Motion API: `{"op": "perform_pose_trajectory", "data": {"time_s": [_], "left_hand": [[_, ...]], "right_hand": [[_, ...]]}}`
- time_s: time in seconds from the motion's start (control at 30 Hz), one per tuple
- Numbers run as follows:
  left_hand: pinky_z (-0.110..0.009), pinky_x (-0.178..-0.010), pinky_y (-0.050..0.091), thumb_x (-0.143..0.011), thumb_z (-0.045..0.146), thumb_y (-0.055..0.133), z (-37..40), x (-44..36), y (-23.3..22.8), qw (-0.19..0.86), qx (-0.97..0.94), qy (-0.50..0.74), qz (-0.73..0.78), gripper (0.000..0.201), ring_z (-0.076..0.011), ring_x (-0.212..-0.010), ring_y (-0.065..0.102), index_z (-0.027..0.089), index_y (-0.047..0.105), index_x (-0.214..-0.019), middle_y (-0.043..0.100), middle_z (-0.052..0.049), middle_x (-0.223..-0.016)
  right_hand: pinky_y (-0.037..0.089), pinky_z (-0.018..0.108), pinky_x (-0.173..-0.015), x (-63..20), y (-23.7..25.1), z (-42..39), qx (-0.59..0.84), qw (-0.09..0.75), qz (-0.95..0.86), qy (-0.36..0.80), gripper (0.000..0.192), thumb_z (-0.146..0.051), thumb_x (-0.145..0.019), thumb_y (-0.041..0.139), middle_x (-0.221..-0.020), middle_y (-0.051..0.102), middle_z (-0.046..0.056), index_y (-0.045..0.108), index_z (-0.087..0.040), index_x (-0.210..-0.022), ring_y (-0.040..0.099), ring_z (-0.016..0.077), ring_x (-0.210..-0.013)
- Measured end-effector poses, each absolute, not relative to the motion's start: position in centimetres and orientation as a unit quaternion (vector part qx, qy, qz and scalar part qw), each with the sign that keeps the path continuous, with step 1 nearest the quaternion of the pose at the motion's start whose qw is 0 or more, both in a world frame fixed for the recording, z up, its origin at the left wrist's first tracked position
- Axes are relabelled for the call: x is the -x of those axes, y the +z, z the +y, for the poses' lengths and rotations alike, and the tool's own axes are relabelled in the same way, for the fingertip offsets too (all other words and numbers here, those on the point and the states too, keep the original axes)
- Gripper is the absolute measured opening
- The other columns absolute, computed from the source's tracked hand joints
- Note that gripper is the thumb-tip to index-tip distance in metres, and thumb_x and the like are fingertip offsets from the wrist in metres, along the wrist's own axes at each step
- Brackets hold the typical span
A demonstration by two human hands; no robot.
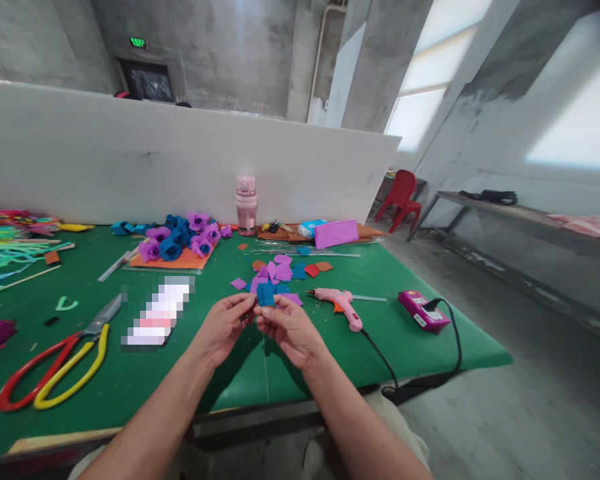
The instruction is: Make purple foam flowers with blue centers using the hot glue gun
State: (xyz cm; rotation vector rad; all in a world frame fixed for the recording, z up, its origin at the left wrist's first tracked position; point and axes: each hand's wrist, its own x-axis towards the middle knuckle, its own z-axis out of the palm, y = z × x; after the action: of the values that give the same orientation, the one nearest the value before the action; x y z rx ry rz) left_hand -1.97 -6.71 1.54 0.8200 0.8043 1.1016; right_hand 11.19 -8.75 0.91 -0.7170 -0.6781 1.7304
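Blue foam piece (266, 294) pinched between both hands above the green table (130, 373).
The left hand (223, 327) and right hand (291, 328) each gripped it with fingertips; loose foam squares (280, 272) lay at twelve o'clock, a pink glue gun (341, 305) at three, scissors (65, 363) at nine.

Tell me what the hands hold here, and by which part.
Both hands, left and right, pinch a small blue piece by its lower edge, fingertips meeting under it.
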Motion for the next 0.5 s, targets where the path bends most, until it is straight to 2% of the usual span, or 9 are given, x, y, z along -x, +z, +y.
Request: {"op": "perform_pose_trajectory", "data": {"time_s": [0.17, 0.5], "left_hand": [[-0.016, -0.055, 0.042, -0.054, 0.023, 0.078, -6.70, 1.79, 1.42, 0.685, -0.370, 0.503, 0.374, 0.026, -0.0069, -0.057, 0.055, 0.012, 0.070, -0.077, 0.065, -0.002, -0.063], [-0.016, -0.053, 0.041, -0.056, 0.023, 0.078, -6.66, 1.69, 1.46, 0.683, -0.365, 0.503, 0.384, 0.025, -0.0063, -0.055, 0.054, 0.012, 0.070, -0.077, 0.064, -0.002, -0.061]], "right_hand": [[0.049, 0.017, -0.059, -11.19, 0.77, -8.71, 0.290, 0.538, -0.281, 0.740, 0.031, -0.018, -0.058, 0.077, -0.072, 0.069, 0.000, 0.060, -0.014, -0.084, 0.060, 0.0063, -0.057], [0.049, 0.017, -0.057, -11.12, 0.78, -8.86, 0.288, 0.526, -0.286, 0.748, 0.029, -0.017, -0.059, 0.076, -0.066, 0.067, -0.001, 0.060, -0.015, -0.083, 0.060, 0.0066, -0.056]]}}
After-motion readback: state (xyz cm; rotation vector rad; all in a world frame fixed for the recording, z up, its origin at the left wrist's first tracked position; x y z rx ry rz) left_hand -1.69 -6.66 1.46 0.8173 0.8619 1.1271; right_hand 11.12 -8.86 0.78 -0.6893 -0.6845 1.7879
